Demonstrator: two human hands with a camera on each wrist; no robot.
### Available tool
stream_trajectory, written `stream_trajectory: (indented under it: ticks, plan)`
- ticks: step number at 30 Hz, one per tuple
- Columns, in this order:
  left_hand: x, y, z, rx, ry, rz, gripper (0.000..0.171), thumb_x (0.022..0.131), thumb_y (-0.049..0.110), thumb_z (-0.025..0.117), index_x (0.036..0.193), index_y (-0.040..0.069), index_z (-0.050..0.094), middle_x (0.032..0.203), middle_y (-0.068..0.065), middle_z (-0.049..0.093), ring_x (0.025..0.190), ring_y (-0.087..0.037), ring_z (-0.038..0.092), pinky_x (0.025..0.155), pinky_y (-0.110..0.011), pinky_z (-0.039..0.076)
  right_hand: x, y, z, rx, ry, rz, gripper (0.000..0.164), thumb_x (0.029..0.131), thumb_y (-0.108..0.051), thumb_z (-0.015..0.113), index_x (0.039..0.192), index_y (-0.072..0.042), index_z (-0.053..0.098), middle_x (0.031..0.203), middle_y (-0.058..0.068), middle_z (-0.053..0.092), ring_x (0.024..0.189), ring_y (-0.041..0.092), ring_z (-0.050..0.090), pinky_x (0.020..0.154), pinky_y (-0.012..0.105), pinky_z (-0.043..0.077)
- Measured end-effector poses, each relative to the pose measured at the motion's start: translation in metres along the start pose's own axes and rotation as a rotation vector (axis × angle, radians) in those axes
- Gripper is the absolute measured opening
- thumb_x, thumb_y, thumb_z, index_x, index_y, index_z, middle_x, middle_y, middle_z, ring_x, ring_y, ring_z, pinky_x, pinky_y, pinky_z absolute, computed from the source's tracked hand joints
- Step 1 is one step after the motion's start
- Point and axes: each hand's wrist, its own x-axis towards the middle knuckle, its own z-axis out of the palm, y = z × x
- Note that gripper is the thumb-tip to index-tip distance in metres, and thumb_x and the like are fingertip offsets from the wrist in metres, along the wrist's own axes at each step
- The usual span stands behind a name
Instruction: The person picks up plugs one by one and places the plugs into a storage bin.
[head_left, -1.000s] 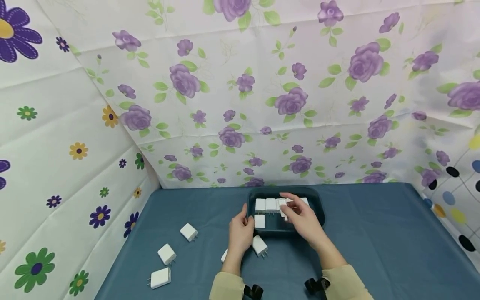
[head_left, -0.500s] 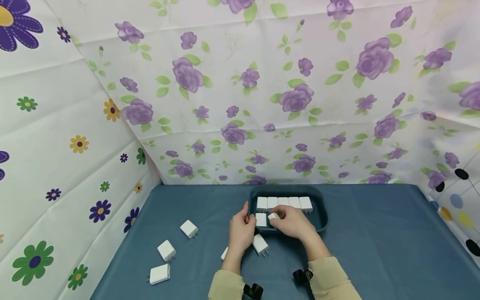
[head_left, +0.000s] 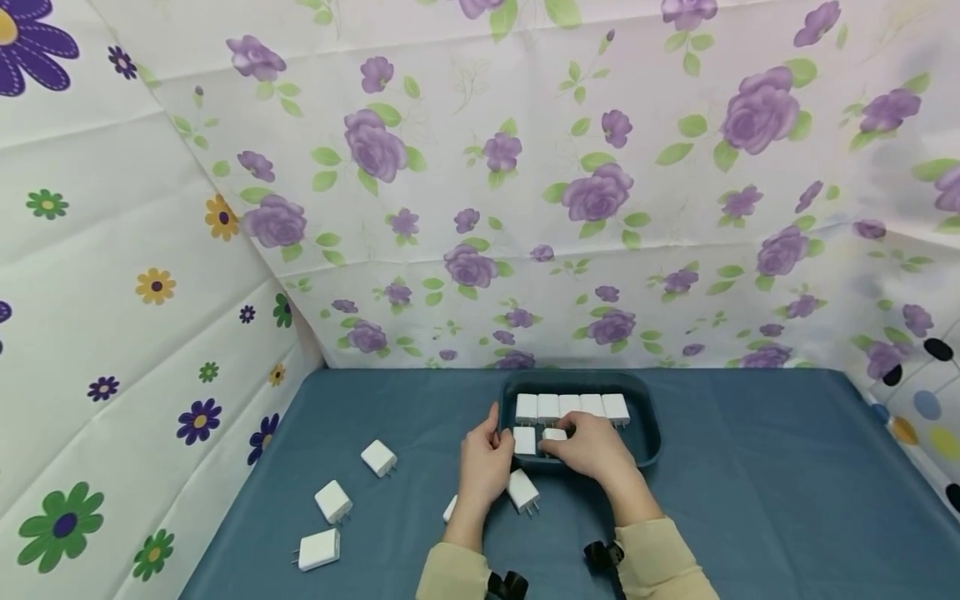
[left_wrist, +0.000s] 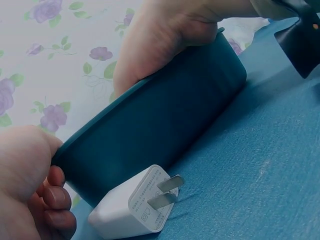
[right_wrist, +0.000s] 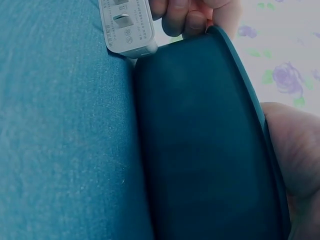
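A dark teal tray [head_left: 645, 446] holds white plug chargers: a back row of several [head_left: 570, 406] and one charger [head_left: 524, 441] at the front left. My left hand [head_left: 483, 458] grips the tray's left front corner, thumb at the rim and fingers curled outside, as the left wrist view shows. Inside the tray, my right hand [head_left: 596, 450] pinches another white charger [head_left: 553, 434] beside the front-left one. Its fingertips are hidden behind the tray wall in both wrist views. Just outside the tray, close to my left hand, lies a charger [left_wrist: 130, 205] with its two prongs showing.
Three loose chargers lie on the blue tablecloth [head_left: 750, 483] to the left: an upper one [head_left: 378, 457], a middle one [head_left: 333, 502] and a lower one [head_left: 318, 550]. Another charger [head_left: 450, 508] is mostly hidden by my left wrist. A flowered curtain [head_left: 420, 208] borders the back.
My right hand has brought its charger from over the back row down to the front row, beside the front-left charger. My left hand keeps its grip on the tray corner.
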Motion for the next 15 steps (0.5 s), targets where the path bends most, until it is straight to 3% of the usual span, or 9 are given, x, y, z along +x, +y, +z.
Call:
stream_trajectory:
  ticks: [7,15]
  plan:
    - [0.0005,0.0002,0.0011,-0.004,0.002,0.004,0.052,0.096,0.009,0.055,0.147,0.011,0.046,0.050,0.006,0.035,0.042,-0.011,0.032,0.044,-0.025,0.027,-0.0008,-0.0007,-0.0020,-0.004,-0.018,0.011,0.045,0.083,-0.049,0.075,0.109,-0.012,0.069,0.094,0.005,0.065,0.072,0.019,0.058,0.066,0.043,0.051]
    - [0.0005,0.0010,-0.0003,-0.008,-0.007,0.004,0.052,0.097,0.008,0.054,0.148,0.010,0.045,0.050,0.006,0.035,0.041,-0.011,0.031,0.043,-0.026,0.028,-0.0006,-0.0022,-0.0026,0.015,-0.006,-0.012,0.042,0.083,-0.040,0.077,0.114,-0.012,0.069,0.099,0.006,0.068,0.077,0.019,0.060,0.072,0.046,0.053]
